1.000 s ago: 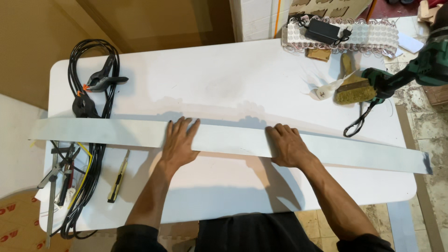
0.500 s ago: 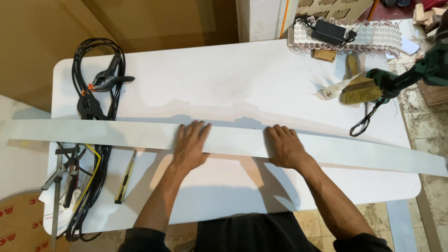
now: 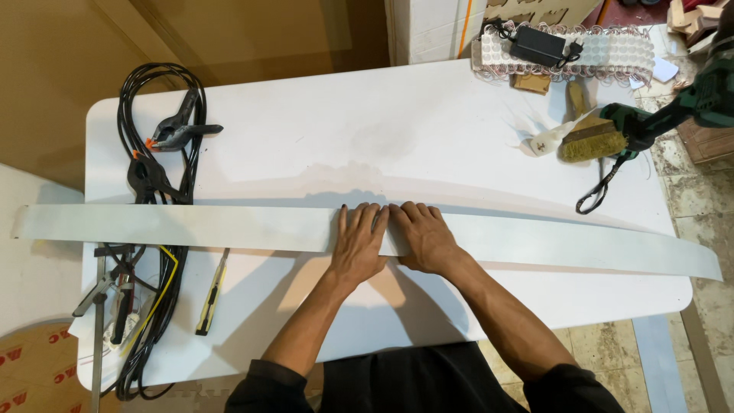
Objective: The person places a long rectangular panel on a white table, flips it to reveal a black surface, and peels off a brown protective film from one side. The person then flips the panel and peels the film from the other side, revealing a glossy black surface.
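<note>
A: Entry, head view. Long pale strip [image 3: 229,228] lies across the white table [image 3: 428,130], both ends overhanging the edges. Left hand [image 3: 359,245] and right hand [image 3: 424,237] lie flat on its middle, fingers spread, palms down, thumbs side by side; nothing gripped.

B: What can't be read?

A: The strip's material: thin sheet, kind unclear. The section under the palms is covered. The right end curves toward the near table edge. Shadow above the strip suggests it sits slightly raised there; cannot confirm.

B: Surroundings?

A: Left: coiled black cable [image 3: 157,107] passes under the strip; two black spring clamps [image 3: 180,130] with orange tips lie on it. Below the strip, a yellow-black utility knife [image 3: 211,294] and a bar clamp [image 3: 99,306], partly cut off by the bottom edge. Right: a brush [image 3: 585,141], a green power tool [image 3: 673,115] partly out of frame with a black wrist loop [image 3: 600,191], a black power adapter [image 3: 539,44] on a roll of LED modules [image 3: 612,53].
</note>
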